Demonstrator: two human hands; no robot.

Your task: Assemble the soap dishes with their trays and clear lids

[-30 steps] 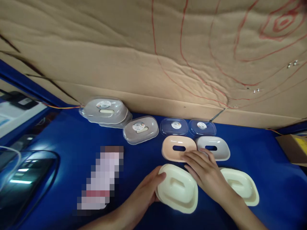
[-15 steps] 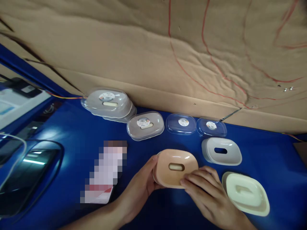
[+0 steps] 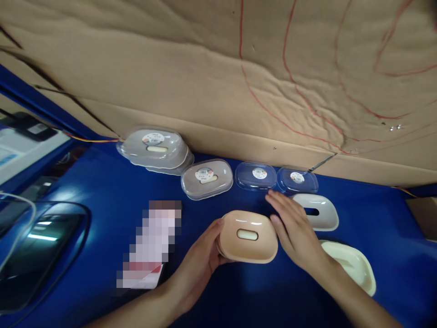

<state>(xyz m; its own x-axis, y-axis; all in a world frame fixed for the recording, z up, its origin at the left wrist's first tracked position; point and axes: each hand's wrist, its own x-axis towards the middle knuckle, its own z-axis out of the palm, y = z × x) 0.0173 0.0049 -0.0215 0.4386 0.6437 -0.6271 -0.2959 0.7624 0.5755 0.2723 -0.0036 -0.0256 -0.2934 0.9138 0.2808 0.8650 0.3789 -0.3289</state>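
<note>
My left hand (image 3: 206, 248) grips a peach oval soap dish (image 3: 227, 250) by its left side, thumb at the rim and fingers underneath. A cream-coloured raised piece (image 3: 247, 234) fills the slot in the dish's floor. Just right of the dish is my right hand (image 3: 293, 228), its fingers stretched out, holding nothing. One of its fingertips is at or very near the dish's right rim; whether it touches I cannot tell. The right hand and forearm partly cover a white slotted tray (image 3: 326, 212) and a pale yellow-green dish (image 3: 362, 269).
Two clear lids (image 3: 256, 176) with round labels lie behind. Left of them are a lidded grey dish (image 3: 206, 184) and a stack of lidded dishes (image 3: 153, 157). A pixelated flat object (image 3: 150, 246), a dark-screened device (image 3: 44, 255) and cables lie left. Cardboard (image 3: 170, 82) walls the back.
My right hand has let go of the peach dish's front right edge and moved up beside it, fingers straightening. The left hand keeps its hold. The view has shifted slightly.
</note>
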